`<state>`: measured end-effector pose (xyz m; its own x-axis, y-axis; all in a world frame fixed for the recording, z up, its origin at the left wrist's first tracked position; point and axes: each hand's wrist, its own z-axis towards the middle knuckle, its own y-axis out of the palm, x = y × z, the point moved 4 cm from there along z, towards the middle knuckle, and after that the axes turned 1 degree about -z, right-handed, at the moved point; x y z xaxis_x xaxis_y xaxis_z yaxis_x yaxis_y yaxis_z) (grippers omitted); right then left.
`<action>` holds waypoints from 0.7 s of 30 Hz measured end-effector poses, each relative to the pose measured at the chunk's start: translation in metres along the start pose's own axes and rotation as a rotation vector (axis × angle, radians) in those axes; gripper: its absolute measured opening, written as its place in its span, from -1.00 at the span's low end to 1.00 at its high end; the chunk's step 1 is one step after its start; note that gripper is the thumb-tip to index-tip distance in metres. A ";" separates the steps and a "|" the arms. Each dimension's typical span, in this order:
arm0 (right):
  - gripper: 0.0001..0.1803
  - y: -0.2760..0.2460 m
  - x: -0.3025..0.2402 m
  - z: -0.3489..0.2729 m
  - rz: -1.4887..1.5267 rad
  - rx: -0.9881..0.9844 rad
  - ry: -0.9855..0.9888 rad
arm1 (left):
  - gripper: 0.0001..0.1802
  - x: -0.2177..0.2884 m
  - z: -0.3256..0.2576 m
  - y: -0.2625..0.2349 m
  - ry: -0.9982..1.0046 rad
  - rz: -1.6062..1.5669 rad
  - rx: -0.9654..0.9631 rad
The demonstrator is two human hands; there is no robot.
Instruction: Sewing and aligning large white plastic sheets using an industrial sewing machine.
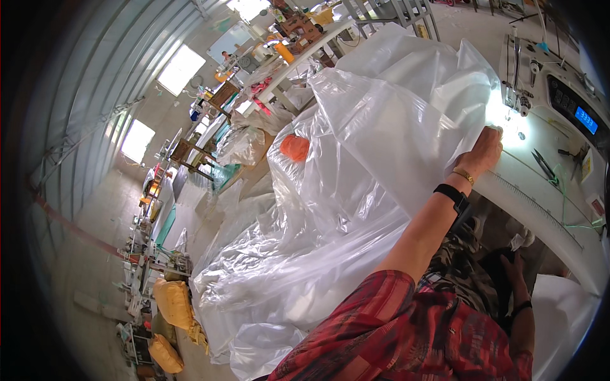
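Note:
A big clear plastic sheet point(356, 190) is heaped over the white sewing table point(540, 209) and spills down to the floor. My left hand point(484, 152) reaches out and lies on the sheet's edge, fingers curled on it, just in front of the lit needle area of a white sewing machine point(559, 82). That wrist wears a black watch and a thin bracelet. My right hand point(513, 270) hangs low in the shade under the table edge, close to a small white scrap point(522, 240). Whether it holds the scrap is unclear.
Small scissors point(545, 166) lie on the table right of my left hand. An orange bundle point(294, 147) shows behind the sheet. Yellow sacks point(171, 303) lie on the floor at lower left. Rows of work tables and wooden chairs point(190, 152) run along the left.

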<state>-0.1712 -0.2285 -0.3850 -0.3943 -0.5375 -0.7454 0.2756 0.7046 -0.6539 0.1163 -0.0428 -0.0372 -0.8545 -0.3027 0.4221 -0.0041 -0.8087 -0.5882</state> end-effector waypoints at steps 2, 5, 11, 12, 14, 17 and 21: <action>-0.22 0.002 0.004 0.001 -0.014 0.025 -0.022 | -0.92 -0.001 0.001 0.002 -0.043 0.021 -0.077; -0.21 0.003 0.004 0.001 -0.022 0.025 0.003 | -0.92 0.000 0.000 0.000 -0.046 0.028 -0.072; -0.10 -0.006 -0.013 -0.002 0.021 -0.078 0.085 | -0.91 0.001 -0.002 -0.001 0.001 0.059 -0.033; -0.01 -0.005 -0.015 -0.003 0.082 -0.159 0.142 | -0.91 0.001 -0.002 -0.002 0.033 0.049 0.015; -0.01 -0.007 -0.019 -0.005 0.036 -0.164 0.154 | -0.91 -0.002 -0.002 0.001 0.002 0.034 -0.040; -0.10 -0.009 -0.023 -0.005 0.011 -0.093 0.111 | -0.91 -0.002 -0.002 0.002 0.012 0.042 -0.035; -0.03 -0.007 -0.021 -0.005 0.032 -0.130 0.158 | -0.91 0.002 -0.002 -0.001 0.040 0.077 -0.004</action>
<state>-0.1692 -0.2197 -0.3644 -0.5228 -0.4420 -0.7290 0.1784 0.7794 -0.6005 0.1139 -0.0416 -0.0377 -0.8724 -0.3433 0.3480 0.0603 -0.7820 -0.6203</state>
